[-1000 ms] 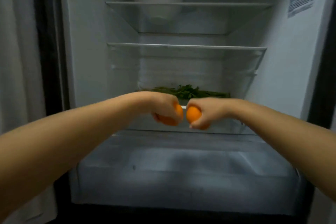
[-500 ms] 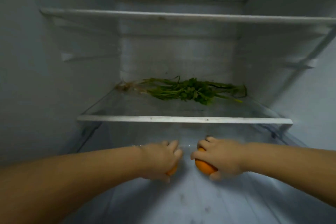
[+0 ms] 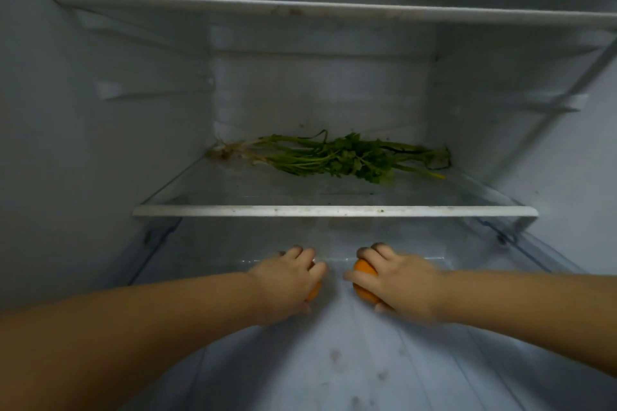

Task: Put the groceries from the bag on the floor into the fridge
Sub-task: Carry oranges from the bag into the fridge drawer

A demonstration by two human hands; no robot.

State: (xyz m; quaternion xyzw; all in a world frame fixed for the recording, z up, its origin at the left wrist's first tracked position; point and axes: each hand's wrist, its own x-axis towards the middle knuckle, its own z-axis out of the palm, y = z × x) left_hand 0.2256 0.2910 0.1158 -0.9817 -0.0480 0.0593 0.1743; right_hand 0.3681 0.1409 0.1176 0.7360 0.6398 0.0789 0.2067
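Both my hands reach deep into the open fridge, under the lower glass shelf (image 3: 334, 210). My left hand (image 3: 287, 280) covers an orange (image 3: 314, 292), of which only a sliver shows at the thumb side. My right hand (image 3: 400, 280) grips a second orange (image 3: 364, 280), more of it visible on the left of the palm. Both oranges are low against the pale floor of the bottom compartment (image 3: 334, 360). The hands are a short gap apart. The bag is out of view.
A bunch of green herbs (image 3: 334, 158) lies at the back of the lower glass shelf. Another shelf (image 3: 334, 10) spans above it. Clear plastic drawer rails (image 3: 521, 243) run along both side walls.
Over the last second my head and hands moved down and into the fridge, from in front of the shelf to beneath it. Since half a second ago the hands have parted slightly, oranges still held.
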